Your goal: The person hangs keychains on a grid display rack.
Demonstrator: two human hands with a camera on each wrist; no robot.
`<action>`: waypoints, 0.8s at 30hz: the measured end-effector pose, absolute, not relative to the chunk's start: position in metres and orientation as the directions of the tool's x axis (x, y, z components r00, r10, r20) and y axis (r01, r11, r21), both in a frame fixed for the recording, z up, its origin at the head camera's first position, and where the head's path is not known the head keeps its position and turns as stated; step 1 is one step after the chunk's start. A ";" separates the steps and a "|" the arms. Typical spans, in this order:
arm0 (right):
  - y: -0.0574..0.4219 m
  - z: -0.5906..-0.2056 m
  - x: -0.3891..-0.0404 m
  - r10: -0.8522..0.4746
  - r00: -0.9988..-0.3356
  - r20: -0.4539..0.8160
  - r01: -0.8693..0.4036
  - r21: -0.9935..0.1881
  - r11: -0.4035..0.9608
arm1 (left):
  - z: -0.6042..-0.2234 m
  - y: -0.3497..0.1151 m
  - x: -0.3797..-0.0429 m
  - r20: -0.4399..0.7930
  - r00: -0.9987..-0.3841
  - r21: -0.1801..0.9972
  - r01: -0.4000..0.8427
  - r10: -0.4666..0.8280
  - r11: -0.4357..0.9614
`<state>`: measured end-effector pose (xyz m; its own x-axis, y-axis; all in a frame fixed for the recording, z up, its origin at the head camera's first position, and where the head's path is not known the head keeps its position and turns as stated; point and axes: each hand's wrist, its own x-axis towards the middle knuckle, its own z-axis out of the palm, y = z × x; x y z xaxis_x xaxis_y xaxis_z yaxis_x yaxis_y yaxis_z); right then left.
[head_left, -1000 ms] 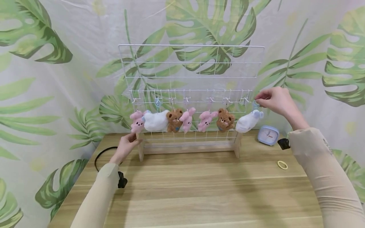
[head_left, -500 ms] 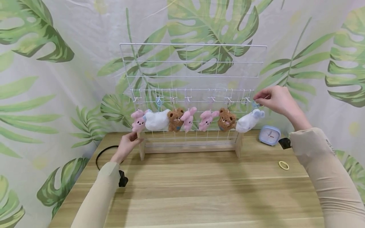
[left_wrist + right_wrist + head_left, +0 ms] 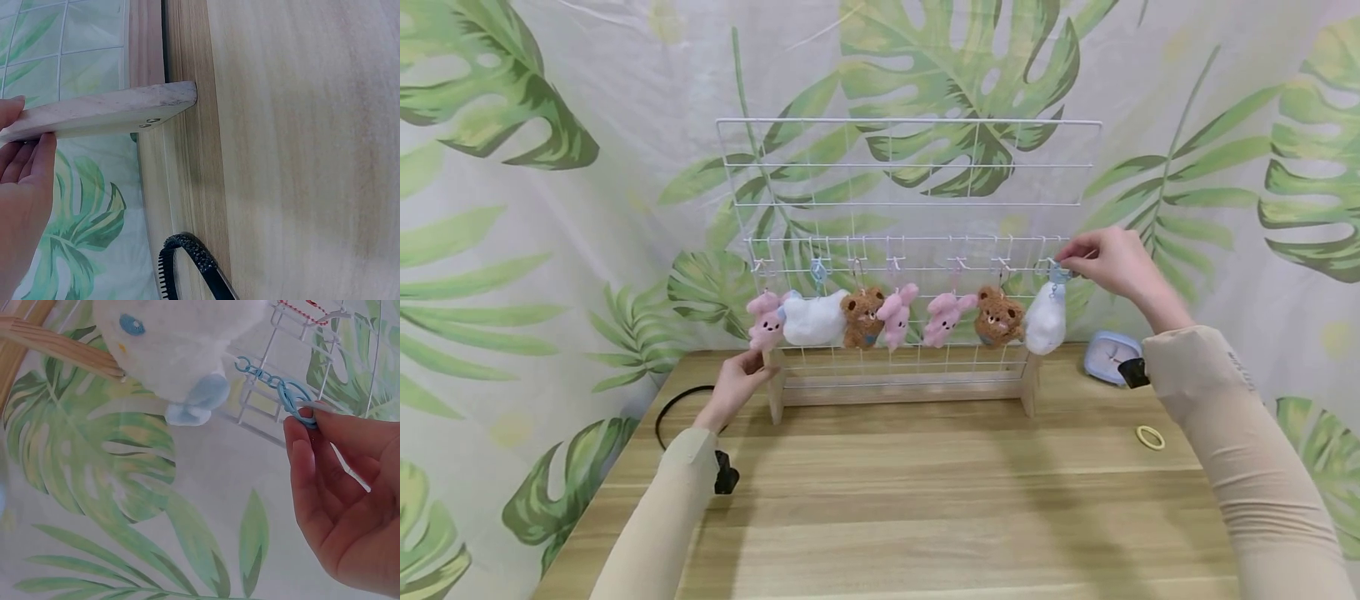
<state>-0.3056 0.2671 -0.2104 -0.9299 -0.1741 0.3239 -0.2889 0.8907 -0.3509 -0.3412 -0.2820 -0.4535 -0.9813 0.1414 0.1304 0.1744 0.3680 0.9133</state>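
Note:
In the right wrist view my right hand (image 3: 350, 475) pinches a light blue ring (image 3: 292, 400) between thumb and fingertips. A short blue chain links it to a white plush keychain (image 3: 181, 344) with blue ears. The head view has this plush (image 3: 1046, 321) dangling nearly straight down at the right end of the white wire grid rack (image 3: 910, 122), beside its last hook. My left hand (image 3: 737, 387) grips the rack's wooden side foot, seen in the left wrist view as a pale board (image 3: 112, 111) with the thumb on one face and the fingers on the other.
Hanging in a row on hooks are pink rabbit plushes (image 3: 942, 321), brown bear plushes (image 3: 997, 319) and another white plush (image 3: 814, 321). A light blue clock (image 3: 1101, 354), partly behind the wrist camera, and a yellow ring (image 3: 1138, 434) lie right. A black cable (image 3: 662, 408) curves at left.
My right hand has moved left toward the end hook with the blue ring. The white plush has swung from slanted to nearly vertical. My left hand has stayed at the side foot.

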 end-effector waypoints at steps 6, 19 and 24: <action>0.266 -0.213 -0.308 -0.165 -0.935 0.314 -0.280 -0.367 0.887 | -0.450 -0.280 -0.338 0.132 -0.982 0.906 0.174 0.134 0.385; 0.264 -0.217 -0.309 -0.136 -0.939 0.317 -0.264 -0.409 0.874 | -0.450 -0.280 -0.338 0.132 -0.981 0.911 0.177 0.144 0.372; 0.269 -0.223 -0.305 -0.115 -0.932 0.345 -0.271 -0.447 0.853 | -0.445 -0.279 -0.335 0.126 -0.982 0.910 0.171 0.142 0.376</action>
<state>-0.3050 0.2688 -0.2229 -0.9316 -0.1155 0.3448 -0.2710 0.8526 -0.4467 -0.3352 -0.2786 -0.4447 -0.9818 0.1422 0.1261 0.1715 0.3763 0.9105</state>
